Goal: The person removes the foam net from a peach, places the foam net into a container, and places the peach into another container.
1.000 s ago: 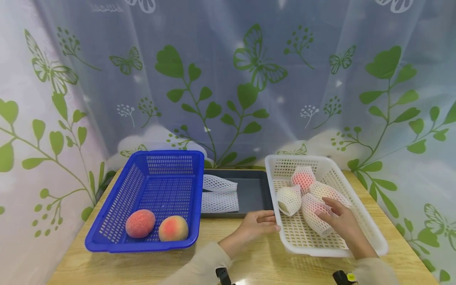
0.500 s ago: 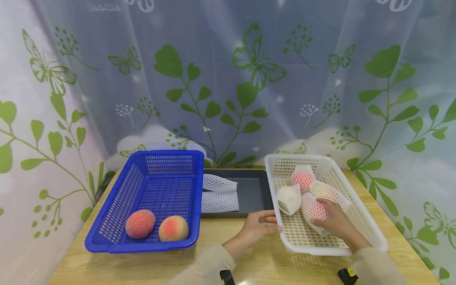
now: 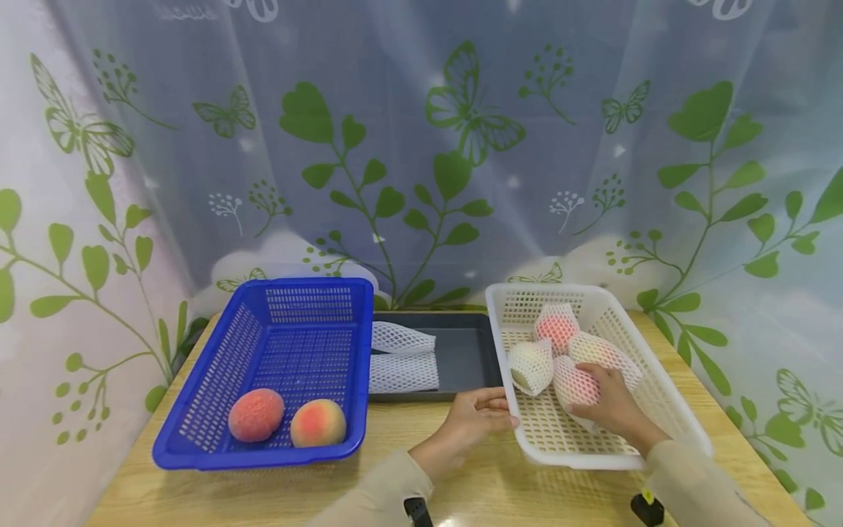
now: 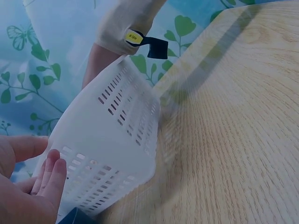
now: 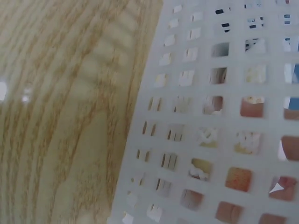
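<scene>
In the head view, my right hand (image 3: 612, 406) grips a pink peach in white foam net (image 3: 575, 384) inside the white basket (image 3: 560, 460), thumb at its near side and fingers over its far side. Three other netted fruits lie around it: a pale one (image 3: 530, 366), a pink one (image 3: 557, 328) and a yellowish one (image 3: 602, 353). My left hand (image 3: 466, 424) touches the basket's left side, its fingers fairly straight. The left wrist view shows that hand (image 4: 28, 186) against the white basket (image 4: 100, 130). Through the basket wall (image 5: 177, 126), the right wrist view shows only fragments.
A blue basket (image 3: 260, 461) at the left holds two bare peaches, one red (image 3: 257, 415) and one yellow-red (image 3: 318, 423). Between the baskets, a dark tray (image 3: 464, 359) holds white foam nets (image 3: 403, 372). A patterned curtain (image 3: 395, 146) hangs behind the wooden table (image 3: 263, 498).
My right hand has moved left and closed round the netted pink peach. The left hand stays at the basket's side. The head view has shifted slightly.
</scene>
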`<state>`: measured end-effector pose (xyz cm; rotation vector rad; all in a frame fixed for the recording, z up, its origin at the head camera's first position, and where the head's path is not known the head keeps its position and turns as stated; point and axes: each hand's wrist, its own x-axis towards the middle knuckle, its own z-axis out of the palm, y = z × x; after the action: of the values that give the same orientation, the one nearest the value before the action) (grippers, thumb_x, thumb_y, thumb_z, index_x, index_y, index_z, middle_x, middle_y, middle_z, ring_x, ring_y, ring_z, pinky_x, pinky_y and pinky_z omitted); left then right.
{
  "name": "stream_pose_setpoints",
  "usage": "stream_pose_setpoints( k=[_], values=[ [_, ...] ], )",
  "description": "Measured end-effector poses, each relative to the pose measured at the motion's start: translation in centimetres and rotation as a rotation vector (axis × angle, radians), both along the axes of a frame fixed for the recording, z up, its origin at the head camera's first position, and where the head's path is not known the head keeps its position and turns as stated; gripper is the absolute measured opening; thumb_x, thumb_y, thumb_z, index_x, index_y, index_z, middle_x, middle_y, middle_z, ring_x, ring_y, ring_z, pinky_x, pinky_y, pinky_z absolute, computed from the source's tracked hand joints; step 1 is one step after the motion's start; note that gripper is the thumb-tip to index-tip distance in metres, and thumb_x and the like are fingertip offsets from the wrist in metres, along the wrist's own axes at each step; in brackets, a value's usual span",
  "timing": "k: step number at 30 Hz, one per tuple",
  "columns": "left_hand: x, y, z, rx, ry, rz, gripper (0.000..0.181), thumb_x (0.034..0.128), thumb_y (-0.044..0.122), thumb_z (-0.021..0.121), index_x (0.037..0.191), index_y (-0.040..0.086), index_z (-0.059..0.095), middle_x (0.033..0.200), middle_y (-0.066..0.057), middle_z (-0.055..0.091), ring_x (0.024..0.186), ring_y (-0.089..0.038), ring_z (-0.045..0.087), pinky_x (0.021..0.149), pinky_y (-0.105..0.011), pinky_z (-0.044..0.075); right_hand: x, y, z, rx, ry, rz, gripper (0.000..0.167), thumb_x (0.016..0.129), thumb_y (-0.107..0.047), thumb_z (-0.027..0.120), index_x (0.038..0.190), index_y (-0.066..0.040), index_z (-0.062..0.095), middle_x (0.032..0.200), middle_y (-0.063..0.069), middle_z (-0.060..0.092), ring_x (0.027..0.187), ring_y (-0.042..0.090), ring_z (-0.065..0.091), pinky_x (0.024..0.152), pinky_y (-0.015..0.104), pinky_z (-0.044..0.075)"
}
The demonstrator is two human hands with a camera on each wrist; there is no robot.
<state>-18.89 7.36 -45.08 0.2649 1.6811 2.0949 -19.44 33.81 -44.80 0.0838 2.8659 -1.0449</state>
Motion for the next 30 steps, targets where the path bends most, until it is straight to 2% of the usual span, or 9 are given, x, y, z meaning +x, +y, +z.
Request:
stream_pose_setpoints(
  k=[8,17,24,25,30],
  values=[
    [0.0,-0.1,0.0,-0.009,-0.014,0.013,0.052,0.0787,-0.011,0.068,0.128,-0.006,0.055,0.102,-0.011,0.063,0.083,-0.012,0.064,0.08,-0.028,0.055,-0.2,0.0,0.2,0.007,-0.006,-0.005,0.077,0.082,-0.02,0.075,0.141,0.003,0.033,0.132,0.036,0.028,0.12,0.055,0.033,0.099,0.068,0.031],
    [0.0,0.0,0.1,-0.016,0.007,0.018,0.05,0.0775,-0.01,0.069,0.126,-0.005,0.058,0.102,-0.011,0.064,0.083,-0.013,0.064,0.078,-0.028,0.056,-0.2,0.7,0.6,-0.113,0.0,0.003,0.079,0.083,-0.019,0.073,0.143,0.006,0.029,0.145,0.038,0.019,0.132,0.056,0.018,0.103,0.07,0.022],
    [0.0,0.0,0.1,-0.012,0.001,0.024,0.049,0.0766,-0.013,0.068,0.124,-0.006,0.059,0.098,-0.009,0.065,0.076,-0.008,0.062,0.076,-0.027,0.056,0.1,0.5,1.3,-0.155,0.011,0.013,0.077,0.084,-0.017,0.072,0.143,0.006,0.029,0.146,0.035,0.023,0.132,0.054,0.02,0.102,0.069,0.027],
    [0.0,0.0,0.1,-0.01,0.0,0.028,0.049,0.0766,-0.014,0.067,0.124,-0.006,0.059,0.098,-0.009,0.065,0.076,-0.009,0.062,0.076,-0.026,0.056,0.2,0.5,1.4,-0.155,0.008,0.012,0.077,0.084,-0.018,0.072,0.144,0.005,0.029,0.146,0.035,0.023,0.132,0.054,0.021,0.1,0.068,0.031],
    [0.0,0.0,0.0,-0.013,0.0,0.037,0.048,0.0773,-0.013,0.068,0.124,-0.006,0.059,0.098,-0.009,0.065,0.079,-0.014,0.065,0.077,-0.027,0.056,0.3,0.0,2.4,-0.166,0.018,0.005,0.077,0.084,-0.018,0.071,0.145,0.003,0.028,0.147,0.036,0.02,0.132,0.055,0.021,0.101,0.068,0.029]
  ],
)
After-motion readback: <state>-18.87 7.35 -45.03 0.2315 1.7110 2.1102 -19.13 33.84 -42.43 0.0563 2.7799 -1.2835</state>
